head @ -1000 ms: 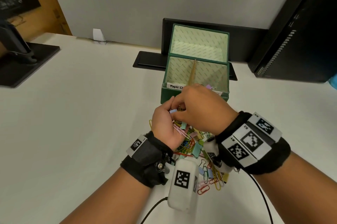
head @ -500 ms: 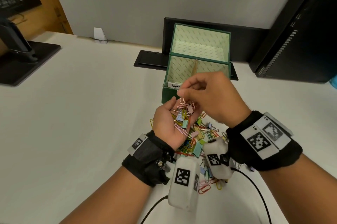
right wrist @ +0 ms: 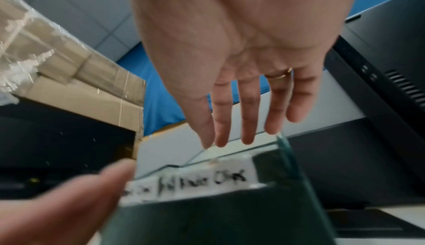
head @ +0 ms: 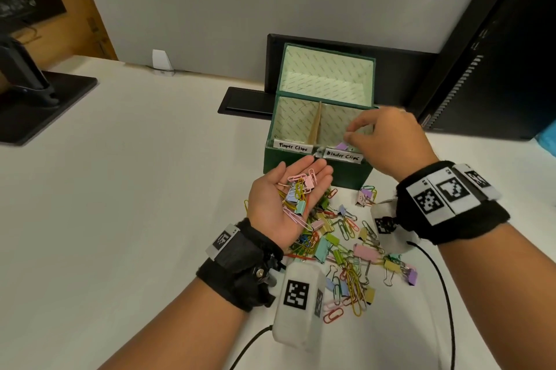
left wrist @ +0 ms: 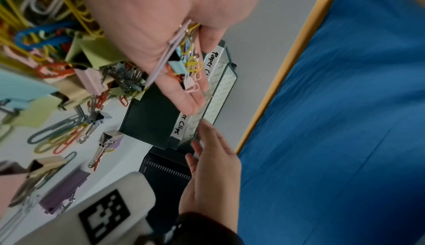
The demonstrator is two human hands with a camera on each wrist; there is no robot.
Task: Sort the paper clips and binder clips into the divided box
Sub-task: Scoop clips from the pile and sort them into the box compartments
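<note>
A green divided box [head: 316,172] stands with its lid open, its halves labelled "Paper Clips" on the left and "Binder Clips" on the right. A purple binder clip [head: 342,146] lies in the right half. My left hand [head: 301,169] is flat, palm up, in front of the box and carries a small heap of mixed clips [head: 298,192] [left wrist: 190,67]. My right hand [head: 358,132] [right wrist: 241,121] hovers over the binder-clip half with straight, spread fingers and holds nothing. A pile of coloured paper clips and binder clips [head: 346,249] lies on the table below both hands.
A black computer case [head: 496,68] stands close to the right of the box. A black flat panel [head: 246,102] lies behind the box, and a monitor base [head: 30,93] sits far left. Wrist-camera cables [head: 442,294] trail over the white table.
My right hand has moved from pinching a clip over the left palm to above the binder-clip half, and its fingers have spread. The left palm has flattened and shifted slightly right.
</note>
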